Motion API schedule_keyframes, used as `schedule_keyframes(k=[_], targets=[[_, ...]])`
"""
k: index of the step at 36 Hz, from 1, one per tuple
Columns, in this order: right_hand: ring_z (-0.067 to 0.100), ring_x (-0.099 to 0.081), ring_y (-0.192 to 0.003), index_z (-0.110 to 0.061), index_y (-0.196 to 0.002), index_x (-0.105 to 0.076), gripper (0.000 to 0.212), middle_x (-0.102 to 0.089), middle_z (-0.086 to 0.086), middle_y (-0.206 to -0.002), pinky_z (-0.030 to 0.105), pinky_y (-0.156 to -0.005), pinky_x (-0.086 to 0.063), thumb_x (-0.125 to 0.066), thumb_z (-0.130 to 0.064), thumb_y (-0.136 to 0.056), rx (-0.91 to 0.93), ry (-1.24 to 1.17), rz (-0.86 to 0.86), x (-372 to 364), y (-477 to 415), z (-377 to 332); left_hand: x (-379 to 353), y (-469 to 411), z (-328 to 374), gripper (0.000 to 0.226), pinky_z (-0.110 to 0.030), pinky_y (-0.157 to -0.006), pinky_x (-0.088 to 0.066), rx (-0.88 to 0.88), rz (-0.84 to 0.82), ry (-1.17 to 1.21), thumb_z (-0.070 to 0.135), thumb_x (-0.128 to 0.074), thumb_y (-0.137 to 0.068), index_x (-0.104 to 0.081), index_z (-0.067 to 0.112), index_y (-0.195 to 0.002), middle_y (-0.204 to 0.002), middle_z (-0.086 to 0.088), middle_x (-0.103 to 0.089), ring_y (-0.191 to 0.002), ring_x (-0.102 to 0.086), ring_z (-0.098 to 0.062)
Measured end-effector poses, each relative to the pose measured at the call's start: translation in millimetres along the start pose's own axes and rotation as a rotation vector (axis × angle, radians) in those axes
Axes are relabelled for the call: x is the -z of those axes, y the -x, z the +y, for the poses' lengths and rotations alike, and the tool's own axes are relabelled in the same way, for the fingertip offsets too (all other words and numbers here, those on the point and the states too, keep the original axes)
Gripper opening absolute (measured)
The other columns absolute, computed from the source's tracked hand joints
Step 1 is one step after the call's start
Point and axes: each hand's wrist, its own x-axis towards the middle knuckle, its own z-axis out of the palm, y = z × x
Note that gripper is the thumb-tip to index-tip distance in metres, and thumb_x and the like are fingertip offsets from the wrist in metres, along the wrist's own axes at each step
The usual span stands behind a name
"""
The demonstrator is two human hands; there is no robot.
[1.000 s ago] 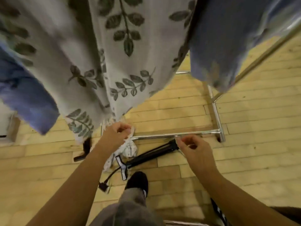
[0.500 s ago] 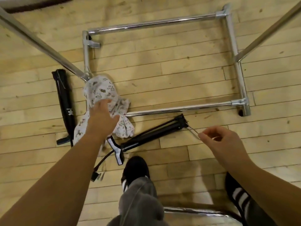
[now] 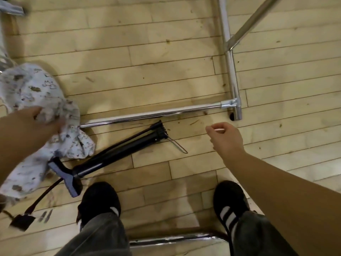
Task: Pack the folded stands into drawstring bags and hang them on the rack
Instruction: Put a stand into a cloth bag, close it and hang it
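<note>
left hand (image 3: 39,124) — was over bag (image 3: 36,93), now grips it, 9 o'clock | right hand (image 3: 226,138) — risen to 3 o'clock | second stand out of view

Item one, the drawstring bag (image 3: 36,100), is showing off-white cloth printed all over with small grey-brown motifs. The folded stand (image 3: 118,154) is lying there black along its whole length, its T-shaped end (image 3: 64,174) reading as dull blue-grey, with a dark strap (image 3: 42,195) trailing from it. The rack (image 3: 147,115) is gleaming chrome silver. The floor (image 3: 147,61) is showing pale yellow boards with thin dark seams. The person is wearing black shoes (image 3: 228,198) with white stripes and dark grey trousers (image 3: 99,235).
</note>
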Motion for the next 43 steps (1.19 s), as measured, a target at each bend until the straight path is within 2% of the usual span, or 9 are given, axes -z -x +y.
schedule_keyframes(k=[3,7,14,18,20,27,30,34,43], targets=[[0.021,-0.072,-0.094,-0.032,-0.103,-0.067,0.016,-0.073,-0.005,-0.098,0.047,-0.086,-0.062,-0.073,-0.041,-0.093,-0.002,-0.028,0.025,1,-15,-1,61,86,157,0.037,-0.062,-0.075,-0.056,0.033,0.043,0.032,0.050,-0.072,-0.090,-0.058,0.016,-0.097,-0.084,-0.012,-0.062,-0.076,-0.061,-0.038],[0.021,-0.071,-0.095,-0.032,-0.105,-0.067,0.017,-0.073,-0.003,-0.100,0.048,-0.088,-0.062,-0.074,-0.037,-0.090,-0.021,-0.082,0.037,-5,-30,-8,72,106,204,0.032,-0.064,-0.085,-0.048,-0.079,0.053,0.102,0.031,-0.076,-0.090,-0.061,0.005,-0.100,-0.096,-0.023,-0.062,-0.090,-0.057,-0.044],[0.025,-0.071,-0.082,-0.030,-0.093,-0.064,0.018,-0.076,0.005,-0.093,0.040,-0.074,-0.061,-0.079,-0.024,-0.083,-0.109,-0.247,0.045,-23,-52,-20,72,130,239,0.018,-0.041,-0.073,-0.048,-0.213,0.081,0.377,0.036,-0.067,-0.097,-0.052,0.034,-0.088,-0.080,0.000,-0.058,-0.076,-0.059,-0.028],[0.020,-0.068,-0.073,-0.027,-0.097,-0.067,0.019,-0.075,0.005,-0.094,0.038,-0.069,-0.062,-0.077,-0.014,-0.088,-0.188,-0.336,0.070,-27,-60,-22,55,105,184,0.049,-0.054,-0.072,-0.061,-0.073,0.109,0.468,0.086,-0.064,-0.075,-0.068,0.043,-0.100,-0.095,0.006,-0.076,-0.084,-0.075,-0.028],[0.022,-0.070,-0.077,-0.029,-0.095,-0.068,0.019,-0.076,0.004,-0.093,0.040,-0.073,-0.063,-0.078,-0.016,-0.086,-0.193,-0.328,0.095,-29,-62,-20,53,106,180,0.046,-0.055,-0.072,-0.062,-0.065,0.127,0.497,0.087,-0.059,-0.077,-0.068,0.051,-0.104,-0.098,0.012,-0.076,-0.088,-0.076,-0.027],[0.028,-0.072,-0.090,-0.012,-0.105,-0.075,0.013,-0.072,0.010,-0.094,0.042,-0.084,-0.063,-0.067,-0.018,-0.096,-0.063,0.098,0.111,-31,-59,-17,58,124,217,0.069,-0.052,-0.079,-0.062,-0.039,0.071,0.552,0.091,-0.051,-0.076,-0.068,0.041,-0.120,-0.106,0.008,-0.075,-0.095,-0.074,-0.019],[0.022,-0.061,-0.081,0.000,-0.108,-0.067,0.020,-0.061,0.008,-0.091,0.030,-0.069,-0.053,-0.059,-0.018,-0.102,0.024,0.367,0.059,-31,-46,-12,58,132,226,0.062,-0.054,-0.076,-0.062,-0.015,0.008,0.636,0.087,-0.059,-0.075,-0.071,0.042,-0.116,-0.100,0.008,-0.077,-0.090,-0.076,-0.020],[0.013,-0.050,-0.059,0.000,-0.092,-0.066,0.027,-0.058,0.007,-0.076,0.021,-0.048,-0.032,-0.063,-0.025,-0.100,0.012,0.463,0.003,-28,-25,-3,57,138,241,0.012,-0.038,-0.069,-0.059,-0.041,-0.098,0.605,0.052,-0.064,-0.096,-0.072,0.044,-0.094,-0.082,0.021,-0.075,-0.074,-0.073,-0.001],[0.026,-0.063,-0.072,0.001,-0.090,-0.064,0.038,-0.064,0.012,-0.082,0.026,-0.053,-0.041,-0.051,-0.034,-0.101,-0.108,0.276,-0.051,-24,63,-8,96,164,279,0.015,-0.024,-0.064,-0.043,-0.072,-0.320,0.441,0.046,-0.063,-0.097,-0.068,0.035,-0.087,-0.078,0.016,-0.072,-0.076,-0.067,-0.002]])
